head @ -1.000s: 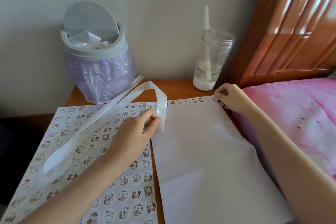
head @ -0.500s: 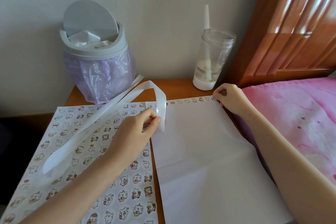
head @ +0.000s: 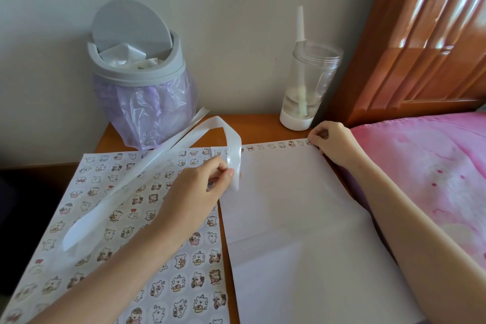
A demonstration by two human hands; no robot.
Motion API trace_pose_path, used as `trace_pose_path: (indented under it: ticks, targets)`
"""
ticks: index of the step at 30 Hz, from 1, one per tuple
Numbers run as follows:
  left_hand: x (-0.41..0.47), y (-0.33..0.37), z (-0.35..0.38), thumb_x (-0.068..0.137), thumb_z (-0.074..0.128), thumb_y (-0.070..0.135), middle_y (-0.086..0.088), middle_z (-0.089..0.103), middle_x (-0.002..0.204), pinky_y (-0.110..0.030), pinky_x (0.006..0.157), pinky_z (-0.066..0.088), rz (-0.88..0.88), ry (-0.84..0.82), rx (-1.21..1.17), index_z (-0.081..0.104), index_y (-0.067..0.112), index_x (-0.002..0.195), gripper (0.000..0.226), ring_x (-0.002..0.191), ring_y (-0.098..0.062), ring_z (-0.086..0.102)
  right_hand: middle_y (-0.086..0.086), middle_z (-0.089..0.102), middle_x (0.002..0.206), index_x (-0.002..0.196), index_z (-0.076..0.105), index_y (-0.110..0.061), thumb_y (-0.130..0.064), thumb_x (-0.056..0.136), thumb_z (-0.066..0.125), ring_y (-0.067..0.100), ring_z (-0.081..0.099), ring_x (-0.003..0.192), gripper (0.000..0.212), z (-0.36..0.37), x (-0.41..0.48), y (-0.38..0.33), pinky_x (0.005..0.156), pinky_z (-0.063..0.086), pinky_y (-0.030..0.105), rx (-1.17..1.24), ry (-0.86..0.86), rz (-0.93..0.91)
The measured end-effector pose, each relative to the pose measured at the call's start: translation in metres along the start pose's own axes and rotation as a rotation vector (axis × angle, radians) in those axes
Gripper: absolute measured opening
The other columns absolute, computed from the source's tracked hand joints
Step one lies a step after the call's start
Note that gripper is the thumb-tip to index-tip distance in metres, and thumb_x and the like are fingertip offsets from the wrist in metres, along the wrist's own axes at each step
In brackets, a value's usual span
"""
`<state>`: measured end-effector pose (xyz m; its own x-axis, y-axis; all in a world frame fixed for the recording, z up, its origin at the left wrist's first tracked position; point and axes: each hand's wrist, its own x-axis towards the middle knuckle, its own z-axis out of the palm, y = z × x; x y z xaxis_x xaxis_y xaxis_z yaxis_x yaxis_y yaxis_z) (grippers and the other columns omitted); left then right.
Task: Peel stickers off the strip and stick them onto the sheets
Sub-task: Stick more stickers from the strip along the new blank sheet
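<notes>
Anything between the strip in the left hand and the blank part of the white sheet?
Nothing visible. The left hand pinches the strip at the left edge of the white sheet, which is bare below its top row of stickers. The right hand sits at the top corner, clear of that area.

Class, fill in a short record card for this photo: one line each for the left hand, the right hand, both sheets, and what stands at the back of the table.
Left hand: pinches the white strip, looped over the left sheet
Right hand: curled at the white sheet's top right corner; hold unclear
White sheet: one sticker row along its top edge
Left sheet: covered in stickers
Back of table: bin, cup with straw
</notes>
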<state>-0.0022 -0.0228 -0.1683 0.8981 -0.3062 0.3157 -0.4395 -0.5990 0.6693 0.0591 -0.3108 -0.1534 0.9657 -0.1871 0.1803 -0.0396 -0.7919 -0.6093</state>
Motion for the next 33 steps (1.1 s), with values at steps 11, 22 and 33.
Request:
trace_pose_path:
  ticks: [11, 22, 33]
  targets:
    - [0.0, -0.0015, 0.0012, 0.092, 0.053, 0.031, 0.011, 0.072, 0.086, -0.008, 0.057, 0.049, -0.006, 0.001, 0.024, 0.049, 0.029, 0.079, 0.013, 0.071, 0.004, 0.064, 0.009, 0.065, 0.086, 0.093, 0.064, -0.007, -0.01, 0.085, 0.066, 0.016, 0.056, 0.066, 0.009, 0.0015, 0.0007, 0.0036, 0.064, 0.045, 0.022, 0.005, 0.027, 0.02]
    - [-0.0006, -0.0001, 0.001, 0.092, 0.052, 0.031, 0.012, 0.07, 0.078, -0.022, 0.063, 0.056, -0.032, 0.013, 0.002, 0.055, 0.022, 0.082, 0.014, 0.072, 0.0, 0.066, 0.001, 0.056, 0.067, 0.094, 0.06, -0.01, -0.005, 0.09, 0.055, 0.007, 0.052, 0.052, 0.009, 0.0065, 0.0023, 0.0059, 0.049, 0.038, 0.008, 0.065, 0.138, 0.093]
    - [-0.0003, 0.001, 0.0006, 0.092, 0.051, 0.033, 0.015, 0.069, 0.079, -0.017, 0.061, 0.054, -0.051, 0.001, 0.005, 0.053, 0.025, 0.08, 0.014, 0.072, 0.002, 0.065, 0.004, 0.061, 0.072, 0.084, 0.06, -0.014, -0.01, 0.085, 0.067, 0.009, 0.051, 0.055, 0.008, 0.0053, 0.0037, 0.0072, 0.058, 0.041, 0.019, 0.092, 0.075, 0.092]
